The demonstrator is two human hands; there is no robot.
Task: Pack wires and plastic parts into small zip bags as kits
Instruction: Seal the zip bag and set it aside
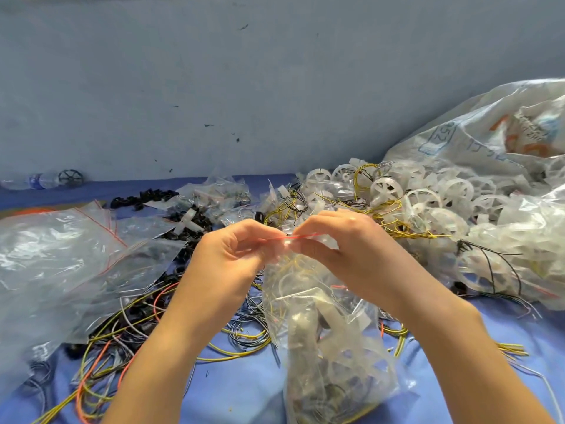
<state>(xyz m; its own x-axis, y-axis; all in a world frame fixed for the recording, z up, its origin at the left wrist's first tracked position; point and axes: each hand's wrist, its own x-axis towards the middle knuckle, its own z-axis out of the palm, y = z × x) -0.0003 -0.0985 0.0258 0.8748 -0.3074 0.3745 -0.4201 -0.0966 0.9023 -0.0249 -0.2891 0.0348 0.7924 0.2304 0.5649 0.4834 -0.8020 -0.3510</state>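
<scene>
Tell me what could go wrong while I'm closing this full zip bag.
1. A yellow wire loops up close under the red zip strip; it could get trapped and leave the seal gapped.
2. The zip bag looks stuffed and is held only at the strip, pinched by the left hand and right hand; it might slip or pop open.

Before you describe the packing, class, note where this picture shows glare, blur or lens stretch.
Head view: glare streaks the empty bags at left and the zip bag in the left hand and right hand; the bottle far left is smeared soft; forearms widen toward the lower corners, likely wide-lens stretch; light is even, shadows faint.
</scene>
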